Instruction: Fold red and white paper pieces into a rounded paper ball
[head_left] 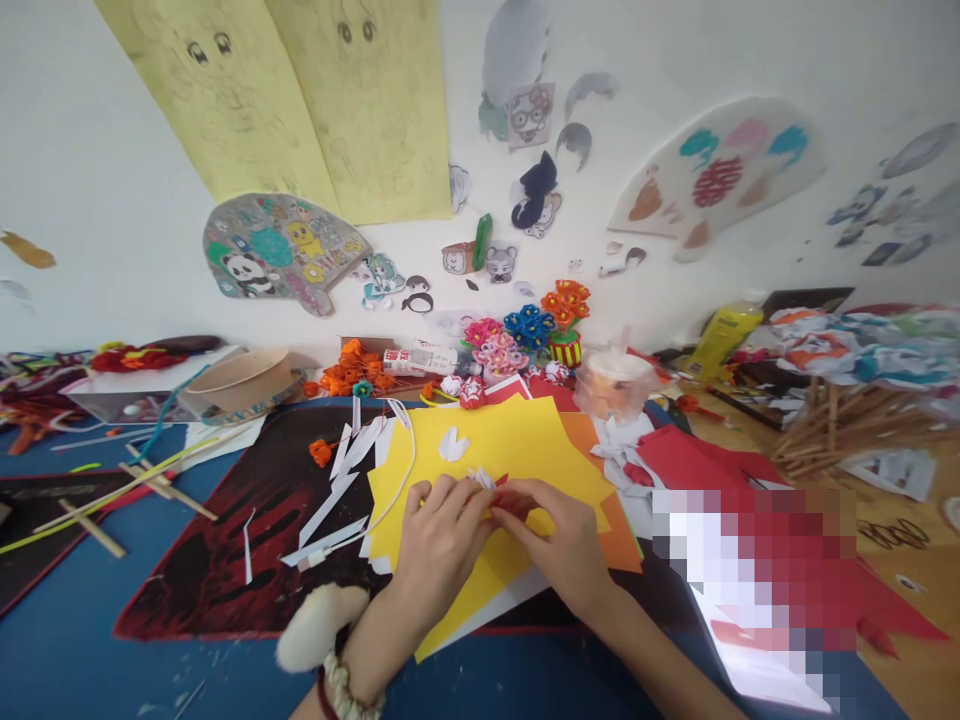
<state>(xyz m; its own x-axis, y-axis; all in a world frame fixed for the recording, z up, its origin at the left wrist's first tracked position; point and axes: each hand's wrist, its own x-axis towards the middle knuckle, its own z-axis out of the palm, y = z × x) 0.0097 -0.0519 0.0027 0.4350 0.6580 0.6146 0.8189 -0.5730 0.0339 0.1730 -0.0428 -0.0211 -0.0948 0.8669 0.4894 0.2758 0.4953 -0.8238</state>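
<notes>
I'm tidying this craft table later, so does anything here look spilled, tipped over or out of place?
A white bottle lies on its side beside the orange paper flowers. Cut white strips lie strewn across the black-and-red sheet, left of the yellow paper where the left hand and right hand pinch a small red piece.

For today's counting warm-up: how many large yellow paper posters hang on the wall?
2. The left yellow paper poster hangs at top left; the right yellow paper poster hangs just beside it. Others may be out of frame.
</notes>
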